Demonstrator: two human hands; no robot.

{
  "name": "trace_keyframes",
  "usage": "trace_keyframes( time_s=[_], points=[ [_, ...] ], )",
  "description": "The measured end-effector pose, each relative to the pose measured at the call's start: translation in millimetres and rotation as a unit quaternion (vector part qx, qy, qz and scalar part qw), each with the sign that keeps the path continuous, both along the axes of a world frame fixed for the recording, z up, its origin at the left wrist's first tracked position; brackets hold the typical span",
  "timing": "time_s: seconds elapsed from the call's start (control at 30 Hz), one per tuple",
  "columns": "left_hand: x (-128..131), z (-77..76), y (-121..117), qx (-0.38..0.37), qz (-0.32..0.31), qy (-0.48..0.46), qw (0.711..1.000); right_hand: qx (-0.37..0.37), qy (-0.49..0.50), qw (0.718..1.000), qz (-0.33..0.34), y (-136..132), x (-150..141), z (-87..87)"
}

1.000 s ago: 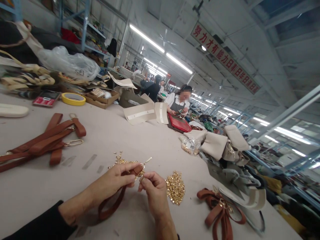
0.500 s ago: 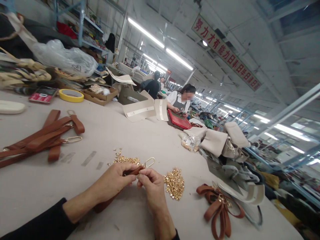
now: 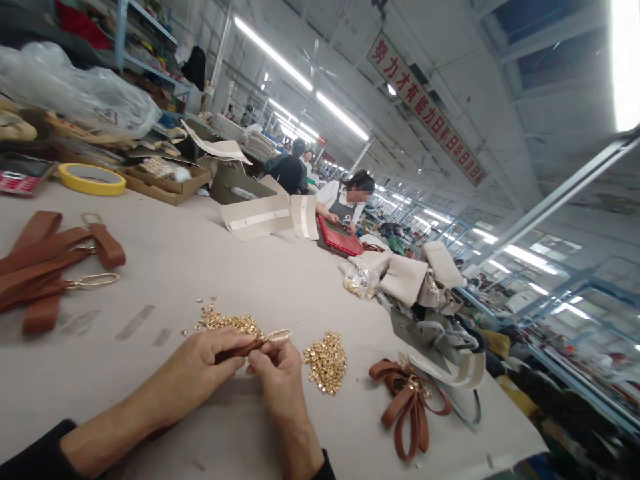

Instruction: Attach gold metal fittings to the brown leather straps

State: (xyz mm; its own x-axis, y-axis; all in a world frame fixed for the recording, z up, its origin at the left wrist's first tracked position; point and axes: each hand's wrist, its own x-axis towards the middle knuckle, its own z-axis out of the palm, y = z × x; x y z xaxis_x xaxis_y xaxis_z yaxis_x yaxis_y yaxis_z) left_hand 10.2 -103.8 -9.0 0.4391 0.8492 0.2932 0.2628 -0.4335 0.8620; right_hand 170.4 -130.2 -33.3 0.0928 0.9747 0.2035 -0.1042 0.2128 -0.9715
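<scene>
My left hand (image 3: pixel 207 363) pinches a brown leather strap (image 3: pixel 253 347) near its end, thumb below and fingers on top. A gold oval ring (image 3: pixel 280 335) is fitted at that end and points up to the right. Close beside it, my right hand (image 3: pixel 280 377) is closed at the strap's end, fingertips just under the ring; any small part between them is hidden. Behind my left hand lies a pile of small gold rivet pieces (image 3: pixel 227 323). A second pile of gold rivet pieces (image 3: pixel 326 362) lies right of my right hand.
Brown straps with gold rings (image 3: pixel 55 257) lie at the left; looped straps (image 3: pixel 413 403) lie at the right. Yellow tape (image 3: pixel 93 180), a cardboard box (image 3: pixel 167 190) and beige bag parts (image 3: pixel 257 217) stand behind. A co-worker (image 3: pixel 345 200) handles a red piece (image 3: pixel 340 237) across the table.
The view has swung right, so everything sits further left in the picture. Both hands stay together at the strap's end; the ring has tilted lower and appears narrower.
</scene>
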Motion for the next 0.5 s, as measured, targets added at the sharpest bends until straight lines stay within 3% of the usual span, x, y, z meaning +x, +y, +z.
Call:
trace_keyframes(
  time_s=[0.23, 0.4, 0.5],
  points=[
    [3, -6.8, -3, 0.031, 0.009, -0.02, 0.999, 0.02, -0.02, 0.999, -0.038, -2, 1, -0.3],
    [9, -2.5, -7, -0.136, -0.023, -0.064, 0.988, 0.019, -0.047, 0.997, -0.052, 0, 20, 13.6],
    [10, -3.2, -4, -0.196, -0.003, -0.085, 0.977, 0.006, -0.057, 0.993, -0.099, -2, 48, 20.6]
  ],
)
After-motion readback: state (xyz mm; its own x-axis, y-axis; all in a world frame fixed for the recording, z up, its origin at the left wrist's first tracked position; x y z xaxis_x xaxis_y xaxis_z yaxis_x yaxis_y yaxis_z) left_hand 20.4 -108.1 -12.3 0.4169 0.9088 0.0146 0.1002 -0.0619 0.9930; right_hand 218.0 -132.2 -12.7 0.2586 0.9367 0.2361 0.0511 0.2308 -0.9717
